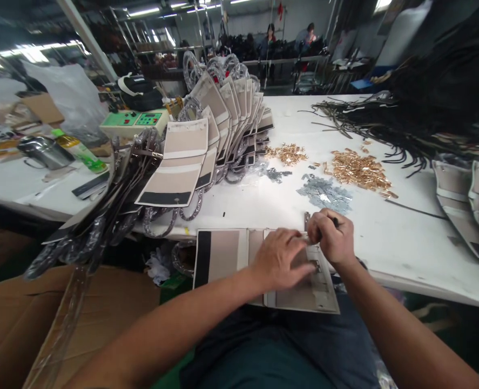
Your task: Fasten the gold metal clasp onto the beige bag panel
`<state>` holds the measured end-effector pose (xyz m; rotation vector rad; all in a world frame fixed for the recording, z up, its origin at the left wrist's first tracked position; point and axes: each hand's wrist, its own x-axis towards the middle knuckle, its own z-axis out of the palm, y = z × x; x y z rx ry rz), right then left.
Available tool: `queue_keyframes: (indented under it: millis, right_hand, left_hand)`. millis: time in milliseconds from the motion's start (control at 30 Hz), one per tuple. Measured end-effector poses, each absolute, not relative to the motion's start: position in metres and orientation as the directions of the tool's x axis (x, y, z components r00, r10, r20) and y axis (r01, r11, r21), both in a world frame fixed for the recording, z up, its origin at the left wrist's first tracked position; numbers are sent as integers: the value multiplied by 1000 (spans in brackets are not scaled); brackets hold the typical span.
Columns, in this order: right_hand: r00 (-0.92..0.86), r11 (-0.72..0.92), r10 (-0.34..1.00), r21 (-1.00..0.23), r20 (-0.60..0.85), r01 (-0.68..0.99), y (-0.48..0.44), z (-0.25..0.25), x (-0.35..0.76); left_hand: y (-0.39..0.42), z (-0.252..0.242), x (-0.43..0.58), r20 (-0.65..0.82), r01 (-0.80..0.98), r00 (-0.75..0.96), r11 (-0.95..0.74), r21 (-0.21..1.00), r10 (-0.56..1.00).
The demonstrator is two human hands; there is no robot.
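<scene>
A beige bag panel (223, 256) with a black strip at its left end lies across the table's front edge and my lap. My left hand (277, 262) rests over its right part, thumb and fingers apart, with the fingertips close to my right hand. My right hand (336, 235) is closed around a tool whose dark end (335, 221) sticks out above the fist; its working tip is hidden. Below the fist, a small metal fitting (316, 266) sits on the panel by my left thumb. Another metal piece (307, 219) lies just past the panel's far edge.
Piles of grey metal plates (326, 193) and gold fittings (361, 172) lie beyond my hands. Stacked bag pieces (186, 140) with plastic-wrapped handles stand at left, near a control box (136, 120). Black straps (364, 121) and more panels (453, 181) are at right.
</scene>
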<state>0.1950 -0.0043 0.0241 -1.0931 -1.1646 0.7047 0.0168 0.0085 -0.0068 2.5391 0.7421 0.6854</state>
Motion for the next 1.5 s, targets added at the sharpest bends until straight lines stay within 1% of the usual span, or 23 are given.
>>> queue_keyframes:
  millis: [33, 100, 233, 367, 633, 767, 1067, 1200, 1300, 1400, 1467, 1500]
  right_hand:
    - [289, 344, 889, -934, 356, 95, -4, 26, 194]
    - [285, 328, 895, -939, 344, 103, -5, 29, 193]
    - [277, 306, 903, -944, 329, 126, -4, 32, 191]
    - [283, 296, 902, -945, 325, 140, -3, 34, 191]
    - [284, 271, 910, -952, 302, 142, 0, 38, 192]
    - [281, 257, 916, -956, 287, 139, 2, 39, 193]
    - [281, 221, 927, -967, 249, 129, 5, 42, 196]
    - [271, 222, 932, -969, 242, 104, 9, 41, 195]
    - [272, 210, 937, -976, 218, 59, 4, 49, 198]
    - [284, 204, 943, -975, 171, -89, -25, 62, 212]
    - [284, 167, 953, -965, 105, -202, -59, 63, 227]
    - [279, 107, 960, -966, 38, -236, -79, 58, 235]
  left_hand:
    - [-7, -9, 9, 347, 341, 791, -834, 434, 504]
    - [-31, -13, 0, 285, 318, 861, -883, 346, 421]
    - [-44, -16, 2, 131, 355, 909, -900, 255, 395]
    - [-38, -13, 9, 68, 353, 925, -913, 205, 373]
    - [-40, -10, 7, 49, 337, 935, -922, 190, 352]
    - [-40, -10, 10, 56, 349, 929, -919, 184, 365]
    - [-50, -5, 13, 40, 387, 918, -913, 129, 395]
    - [-52, -7, 14, 29, 408, 909, -903, 131, 415]
    - [-53, -12, 13, 30, 414, 906, -900, 138, 421]
    - [-54, -21, 11, 73, 409, 903, -900, 152, 423]
    - [-55, -27, 10, 115, 413, 894, -895, 166, 434]
    - [-54, -29, 10, 133, 416, 888, -893, 175, 440]
